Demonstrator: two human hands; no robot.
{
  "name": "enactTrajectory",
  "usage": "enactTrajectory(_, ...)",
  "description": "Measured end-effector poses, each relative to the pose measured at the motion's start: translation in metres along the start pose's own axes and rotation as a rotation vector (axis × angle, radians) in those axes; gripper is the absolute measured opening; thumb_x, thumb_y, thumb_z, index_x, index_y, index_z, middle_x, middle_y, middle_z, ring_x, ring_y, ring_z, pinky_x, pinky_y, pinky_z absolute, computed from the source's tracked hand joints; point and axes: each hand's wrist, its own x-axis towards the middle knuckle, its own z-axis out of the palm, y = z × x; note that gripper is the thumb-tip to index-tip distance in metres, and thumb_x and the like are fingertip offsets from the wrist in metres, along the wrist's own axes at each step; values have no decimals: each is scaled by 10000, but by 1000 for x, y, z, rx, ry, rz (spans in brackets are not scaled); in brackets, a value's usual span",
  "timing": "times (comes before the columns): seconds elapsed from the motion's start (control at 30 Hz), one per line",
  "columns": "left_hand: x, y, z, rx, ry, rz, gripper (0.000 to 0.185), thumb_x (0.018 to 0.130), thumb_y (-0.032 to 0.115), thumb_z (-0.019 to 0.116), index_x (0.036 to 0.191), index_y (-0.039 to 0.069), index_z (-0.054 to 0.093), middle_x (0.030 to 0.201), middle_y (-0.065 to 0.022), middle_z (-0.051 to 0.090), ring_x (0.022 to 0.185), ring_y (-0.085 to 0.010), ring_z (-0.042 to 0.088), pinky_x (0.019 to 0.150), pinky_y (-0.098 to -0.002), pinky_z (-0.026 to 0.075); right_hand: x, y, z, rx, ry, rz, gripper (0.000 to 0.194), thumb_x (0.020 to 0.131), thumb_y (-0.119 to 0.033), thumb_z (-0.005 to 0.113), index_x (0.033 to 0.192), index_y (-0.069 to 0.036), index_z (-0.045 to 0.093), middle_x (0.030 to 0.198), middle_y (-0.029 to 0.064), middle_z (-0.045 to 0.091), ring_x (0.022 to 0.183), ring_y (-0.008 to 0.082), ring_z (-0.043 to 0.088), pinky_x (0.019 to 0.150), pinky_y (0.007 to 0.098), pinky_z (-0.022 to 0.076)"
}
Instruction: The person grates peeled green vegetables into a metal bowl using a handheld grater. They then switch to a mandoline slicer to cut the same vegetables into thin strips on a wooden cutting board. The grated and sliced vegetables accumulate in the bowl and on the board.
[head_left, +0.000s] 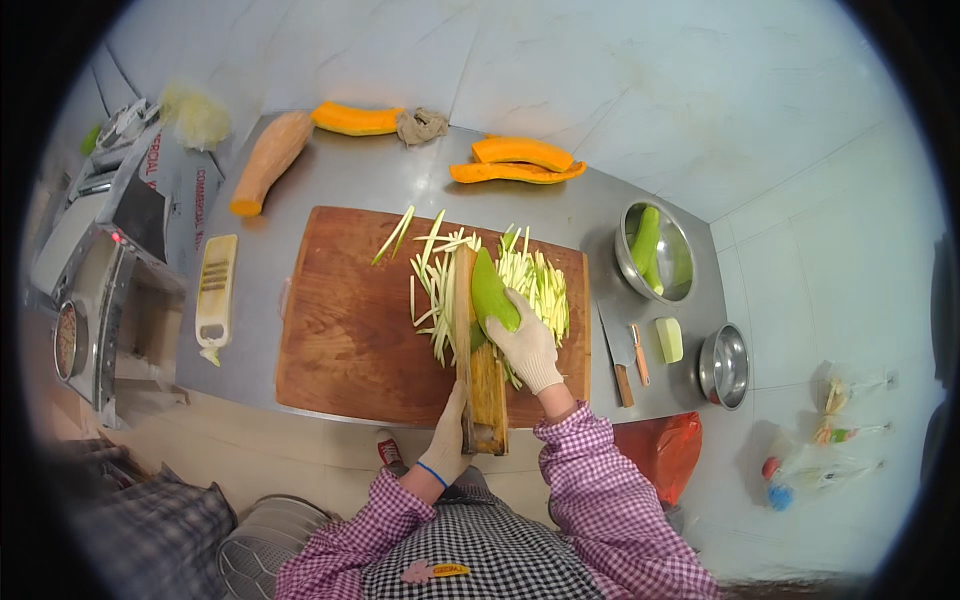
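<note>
My left hand (448, 435), in a white knit glove, grips the near end of a wooden grater (489, 390) that slants over the cutting board (360, 322). Also gloved, my right hand (529, 341) presses a piece of green squash (491, 289) against the grater's face. Pale green squash strips (536, 281) lie heaped on the board to the right of the grater. More strips (431, 300) are scattered to its left. The grater hides part of the board, and my left fingers are partly out of sight behind it.
At the right are a steel bowl (679, 259) with green squash, a knife (619, 360), a peeler (640, 356), a squash chunk (669, 340) and a small steel bowl (724, 367). A plastic grater (216, 289) lies left. Pumpkin (274, 161) and orange pumpkin pieces (517, 161) sit behind the board.
</note>
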Motion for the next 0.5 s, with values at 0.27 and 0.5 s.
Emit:
enactTrajectory(0.27,15,35,14,27,-70,-22,649,1068,678,513,1468,176,608,1274,-81,722,1110,-285,703,962,-485,585,-96,-21,-28,-101,-173,-11,758,871,-353,797,1523,-43,563,1425,226,676,1300,358,683,1101,409,542)
enactTrajectory(0.5,4,6,4,-1,-4,-26,690,1085,657,503,1567,162,502,1399,-97,669,1172,-244,694,954,-448,614,3,-3,6,16,23,-15,709,962,-405,713,1545,-43,534,1396,261,681,1248,397,695,1056,431,552)
